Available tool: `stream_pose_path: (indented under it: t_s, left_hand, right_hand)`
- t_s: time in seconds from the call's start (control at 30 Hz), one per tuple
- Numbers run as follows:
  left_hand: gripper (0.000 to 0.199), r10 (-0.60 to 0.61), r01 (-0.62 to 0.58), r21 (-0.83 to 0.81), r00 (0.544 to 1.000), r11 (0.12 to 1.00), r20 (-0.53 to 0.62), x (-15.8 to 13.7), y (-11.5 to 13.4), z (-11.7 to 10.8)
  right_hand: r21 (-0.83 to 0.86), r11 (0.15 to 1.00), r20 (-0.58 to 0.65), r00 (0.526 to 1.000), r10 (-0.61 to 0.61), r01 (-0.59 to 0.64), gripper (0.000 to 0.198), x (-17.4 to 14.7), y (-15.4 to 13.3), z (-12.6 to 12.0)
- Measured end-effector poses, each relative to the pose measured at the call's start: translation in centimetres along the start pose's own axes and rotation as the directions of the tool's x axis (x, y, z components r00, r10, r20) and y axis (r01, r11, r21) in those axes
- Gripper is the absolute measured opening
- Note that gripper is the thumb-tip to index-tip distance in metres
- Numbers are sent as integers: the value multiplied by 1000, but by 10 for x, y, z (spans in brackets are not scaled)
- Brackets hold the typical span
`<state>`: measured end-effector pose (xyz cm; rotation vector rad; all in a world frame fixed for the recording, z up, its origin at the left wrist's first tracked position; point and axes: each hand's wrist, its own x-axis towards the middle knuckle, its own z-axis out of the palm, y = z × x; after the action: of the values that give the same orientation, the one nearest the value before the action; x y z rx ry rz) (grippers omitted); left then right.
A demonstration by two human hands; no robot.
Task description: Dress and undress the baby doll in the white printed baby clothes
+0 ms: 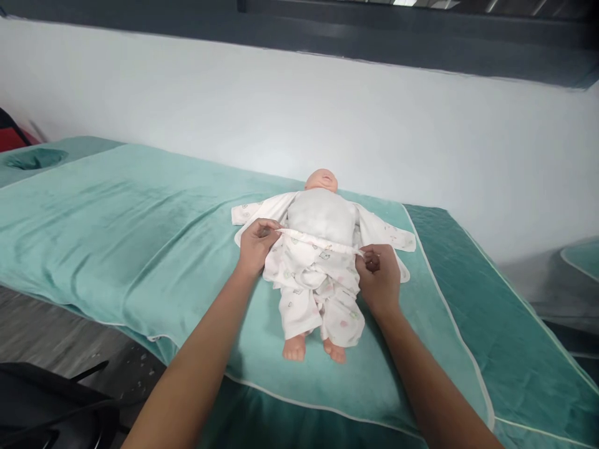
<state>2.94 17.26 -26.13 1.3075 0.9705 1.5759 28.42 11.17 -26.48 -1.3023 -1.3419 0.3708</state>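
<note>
A baby doll [322, 214] lies on its back, its head toward the wall and its bare feet toward me. Printed white baby trousers [314, 268] cover its legs, with the waistband stretched across the lower belly. My left hand [260, 244] pinches one end of that waistband. At the opposite end, my right hand [380, 277] has its fingers curled around the band. A white printed baby top [381, 229] lies open under the doll, sleeves spread to both sides. The doll's torso looks pale and cloth-like.
The doll rests on a light green velvet cover [140, 231] over a massage bed, with a darker green section [496, 305] at right. Behind stands a white wall [262, 106]. A black chair-like object [51, 405] is at lower left, beside the bed.
</note>
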Motion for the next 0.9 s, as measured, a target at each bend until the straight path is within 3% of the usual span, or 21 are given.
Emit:
stream_pose_path:
  t_s: [0.1, 0.23, 0.37, 0.47, 0.63, 0.73, 0.9]
  left_hand:
    - [9, 58, -54, 134, 998, 989, -21, -1, -3, 3]
    - [20, -8, -12, 247, 997, 969, 81, 1, -10, 5]
    - [37, -132, 85, 284, 979, 955, 152, 6, -15, 7]
    - [43, -216, 158, 310, 962, 938, 165, 8, -12, 7]
    - [47, -397, 373, 149, 896, 916, 200, 8, 3, 9]
    - [45, -515, 513, 58, 838, 856, 182, 7, 10, 12]
    - [38, -546, 572, -60, 806, 818, 229, 9, 13, 15]
  right_hand:
    - [-79, 994, -61, 995, -77, 72, 10, 11, -1, 5]
    - [-102, 995, 182, 983, 29, -11, 6, 31, 2, 6]
    - [-201, 980, 455, 887, 82, 13, 9, 52, 7, -1]
    - [-158, 987, 587, 806, 76, 22, 10, 63, 14, -4]
    - [136, 955, 626, 770, 124, -264, 14, 59, 24, 7]
    - [244, 870, 635, 749, 190, -428, 22, 51, 19, 14]
    - [334, 694, 685, 670, 286, -638, 41, 45, 9, 17]
